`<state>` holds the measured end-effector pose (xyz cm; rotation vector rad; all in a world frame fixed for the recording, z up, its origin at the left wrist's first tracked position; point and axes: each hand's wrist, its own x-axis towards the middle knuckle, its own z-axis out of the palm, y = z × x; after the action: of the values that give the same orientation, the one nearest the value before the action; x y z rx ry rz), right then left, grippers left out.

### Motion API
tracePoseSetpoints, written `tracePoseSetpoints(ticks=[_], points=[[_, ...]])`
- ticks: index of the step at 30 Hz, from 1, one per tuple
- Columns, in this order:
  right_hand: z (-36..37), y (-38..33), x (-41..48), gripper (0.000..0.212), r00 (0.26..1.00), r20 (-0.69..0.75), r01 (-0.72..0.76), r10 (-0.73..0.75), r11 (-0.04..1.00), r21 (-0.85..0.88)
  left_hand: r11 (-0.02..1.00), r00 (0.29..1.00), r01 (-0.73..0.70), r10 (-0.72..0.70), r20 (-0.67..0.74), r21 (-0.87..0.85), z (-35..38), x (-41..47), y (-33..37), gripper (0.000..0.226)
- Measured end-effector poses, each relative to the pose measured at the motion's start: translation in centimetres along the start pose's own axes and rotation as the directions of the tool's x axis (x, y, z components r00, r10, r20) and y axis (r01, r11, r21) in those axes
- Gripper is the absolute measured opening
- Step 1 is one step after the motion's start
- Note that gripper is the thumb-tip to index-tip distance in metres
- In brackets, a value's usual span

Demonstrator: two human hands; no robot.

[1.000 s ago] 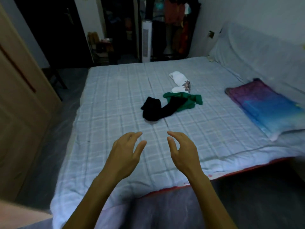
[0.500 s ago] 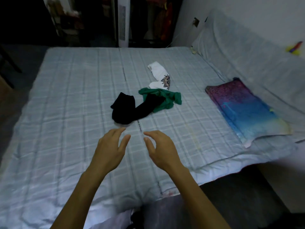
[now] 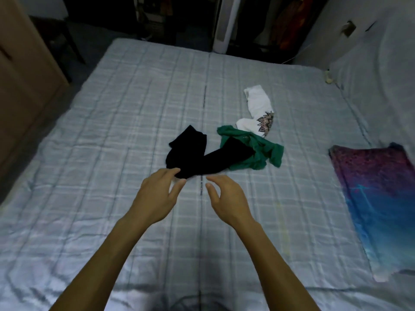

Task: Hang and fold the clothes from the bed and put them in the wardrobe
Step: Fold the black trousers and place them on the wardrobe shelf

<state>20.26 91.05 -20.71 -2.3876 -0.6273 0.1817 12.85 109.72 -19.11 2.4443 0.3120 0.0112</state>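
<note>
The black garment lies mid-way across the bed, its far end overlapping the green garment. The white garment is just beyond. The left hand has loose fingers at its near edge, perhaps touching. The right hand hovers beside, open and empty. Lifting the black piece may drag the green one along.

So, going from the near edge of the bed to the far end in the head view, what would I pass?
Black garment → white garment → fan past the bed. The green garment lies level with the black one, so it is left out.
</note>
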Motion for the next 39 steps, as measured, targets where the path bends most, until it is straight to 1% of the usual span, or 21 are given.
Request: tracePoseSetpoints(ticks=[1,7,11,14,19,22,28,31,33,35,37,39], points=[[-0.1,0.6,1.3,0.033,1.0,0.017,0.02,-0.02,1.0,0.0,1.0,1.0,0.007,-0.007,0.002,0.011,0.2,0.9,0.3,0.063],[-0.2,4.9,10.7,0.032,0.982,0.164,0.09,-0.097,0.995,0.05,0.986,0.986,0.165,-0.165,-0.004,0.018,2.3,7.7,1.6,0.056],[1.7,7.5,17.3,0.033,0.966,0.245,0.081,-0.084,0.996,0.023,0.968,0.972,0.232,-0.234,0.011,0.099,3.6,13.1,-0.1,0.05],[4.5,8.9,22.1,0.034,0.948,0.309,0.086,-0.079,0.996,-0.008,0.958,0.964,0.261,-0.264,0.013,0.115,4.3,17.6,-2.5,0.047],[10.3,10.9,29.8,0.036,0.926,0.377,0.011,0.001,1.0,-0.029,0.957,0.956,0.279,-0.285,0.071,0.083,6.6,25.8,-8.3,0.047],[14.4,12.9,34.0,0.037,0.918,0.395,-0.032,0.044,0.999,-0.037,0.949,0.943,0.308,-0.314,0.11,0.071,9.3,30.8,-12.7,0.047],[21.5,18.4,41.8,0.044,0.94,0.321,-0.071,0.116,0.986,-0.15,0.923,0.907,0.368,-0.383,0.172,0.116,15.8,38.6,-20.3,0.043],[24.0,20.1,45.3,0.052,0.944,0.299,-0.069,0.142,0.968,-0.242,0.92,0.908,0.371,-0.389,0.157,0.127,18.6,40.9,-23.1,0.039],[25.5,21.0,47.2,0.058,0.93,0.322,-0.064,0.179,0.939,-0.338,0.926,0.917,0.351,-0.369,0.152,0.136,20.4,41.8,-24.4,0.044],[26.9,22.0,48.5,0.066,0.9,0.363,-0.066,0.24,0.9,-0.43,0.931,0.916,0.344,-0.361,0.172,0.123,21.8,42.4,-25.3,0.055],[28.1,22.6,48.9,0.074,0.869,0.4,-0.09,0.292,0.887,-0.452,0.93,0.905,0.36,-0.368,0.212,0.078,22.8,42.8,-25.8,0.062],[28.6,22.8,48.5,0.077,0.865,0.398,-0.107,0.305,0.888,-0.447,0.916,0.89,0.401,-0.396,0.225,0.027,23.3,43.0,-26.0,0.066]])
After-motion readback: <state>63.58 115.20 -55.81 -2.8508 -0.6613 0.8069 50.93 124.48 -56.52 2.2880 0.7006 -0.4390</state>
